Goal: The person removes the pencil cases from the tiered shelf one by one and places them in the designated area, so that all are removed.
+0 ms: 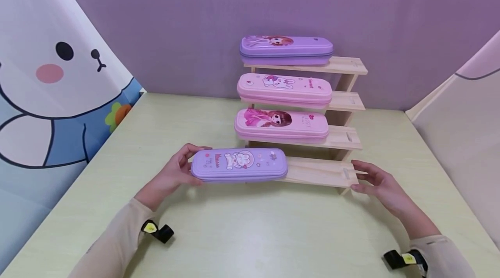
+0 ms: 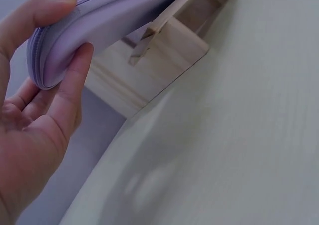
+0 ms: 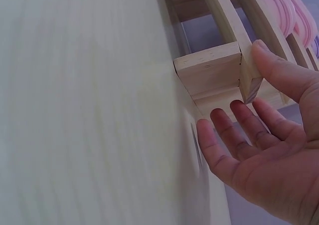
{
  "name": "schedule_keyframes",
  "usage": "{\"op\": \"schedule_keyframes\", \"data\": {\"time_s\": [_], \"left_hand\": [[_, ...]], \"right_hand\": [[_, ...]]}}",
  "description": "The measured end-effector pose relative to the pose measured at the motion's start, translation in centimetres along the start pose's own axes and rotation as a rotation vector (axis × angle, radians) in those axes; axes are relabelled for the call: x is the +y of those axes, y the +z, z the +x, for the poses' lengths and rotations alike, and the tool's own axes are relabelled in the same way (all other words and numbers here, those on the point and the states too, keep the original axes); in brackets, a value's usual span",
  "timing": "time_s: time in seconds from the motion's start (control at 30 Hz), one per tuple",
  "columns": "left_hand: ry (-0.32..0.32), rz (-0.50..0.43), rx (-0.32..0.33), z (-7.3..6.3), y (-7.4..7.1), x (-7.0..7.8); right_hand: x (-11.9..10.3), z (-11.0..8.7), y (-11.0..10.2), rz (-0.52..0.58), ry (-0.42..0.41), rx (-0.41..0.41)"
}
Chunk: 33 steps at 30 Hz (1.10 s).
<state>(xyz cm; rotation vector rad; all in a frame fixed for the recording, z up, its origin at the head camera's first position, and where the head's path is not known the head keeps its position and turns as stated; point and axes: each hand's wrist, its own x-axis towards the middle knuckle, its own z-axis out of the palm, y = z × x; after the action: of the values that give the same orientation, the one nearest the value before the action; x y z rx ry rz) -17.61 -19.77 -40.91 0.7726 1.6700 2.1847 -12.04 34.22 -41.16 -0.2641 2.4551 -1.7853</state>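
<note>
My left hand (image 1: 177, 169) grips the left end of a purple pencil case (image 1: 234, 171) with a cartoon bunny on its lid. The left wrist view has the thumb over the zipped edge and a finger underneath. This case lies across the lowest step of a wooden stepped stand (image 1: 318, 169), its left end jutting past the step. At that step's right end is my right hand (image 1: 380, 184), thumb and fingers spanning the board end. The right wrist view puts the thumb (image 3: 279, 70) against the board, with the other fingers bent around its end.
On the higher steps rest a pink case with a girl print (image 1: 281, 126), a pink bunny case (image 1: 285, 88) and a purple case (image 1: 287, 50) at the top. The stand is on a pale wood-grain table (image 1: 254, 230). Behind hangs a purple cloth (image 1: 175, 31).
</note>
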Motion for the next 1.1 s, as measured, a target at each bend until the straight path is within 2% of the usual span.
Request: {"op": "schedule_keyframes", "data": {"time_s": [0.3, 0.53, 0.63, 0.9, 1.03, 1.1], "left_hand": [[0.061, -0.032, -0.016, -1.6, -2.1, 0.8], [0.085, -0.008, 0.033, -3.2, -3.4, 1.5], [0.122, -0.021, 0.043, -3.8, -4.1, 1.8], [0.221, -0.086, 0.018, -4.9, -5.8, 1.9], [0.288, -0.151, -0.003, -5.4, -6.3, 1.9], [0.306, -0.166, 0.006, -5.6, -6.3, 2.1]], "right_hand": [[0.2, 0.1, -0.2, 0.017, 0.001, -0.008], [0.2, 0.1, -0.2, 0.034, 0.002, -0.017], [0.2, 0.2, -0.1, 0.032, 0.002, -0.02], [-0.1, 0.2, 0.0, 0.017, 0.011, -0.018], [-0.2, 0.2, -0.1, 0.045, 0.006, -0.024], [-0.2, 0.2, -0.1, 0.047, 0.009, -0.024]]}}
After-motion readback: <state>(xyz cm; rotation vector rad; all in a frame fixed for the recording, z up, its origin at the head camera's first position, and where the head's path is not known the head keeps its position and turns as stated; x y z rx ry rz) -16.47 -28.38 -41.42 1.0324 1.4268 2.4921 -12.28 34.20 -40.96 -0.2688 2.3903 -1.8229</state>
